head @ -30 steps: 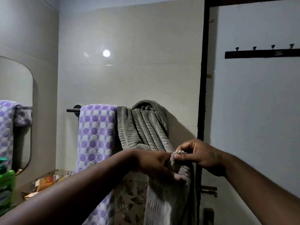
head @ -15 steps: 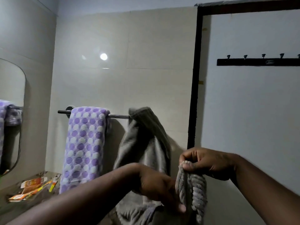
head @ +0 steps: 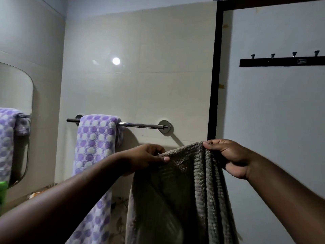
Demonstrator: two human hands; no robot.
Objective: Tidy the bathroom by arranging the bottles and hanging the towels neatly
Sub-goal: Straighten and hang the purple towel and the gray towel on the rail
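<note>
A grey ribbed towel (head: 186, 196) hangs in the air below and in front of the chrome towel bar (head: 140, 125), held by its top edge. My left hand (head: 147, 158) pinches the left part of that edge. My right hand (head: 226, 155) grips the right corner, slightly higher. A purple and white dotted towel (head: 95, 145) is draped over the left half of the bar and hangs straight down. The bar's right half is bare.
A mirror (head: 15, 120) on the left wall reflects the dotted towel. A green bottle (head: 3, 191) shows at the left edge above a counter. A black-framed door (head: 213, 85) stands to the right, with a black hook rail (head: 281, 61) on it.
The grey towel has come off the bar and is now spread between both hands, which have moved apart along its top edge. The bar's right half is uncovered.
</note>
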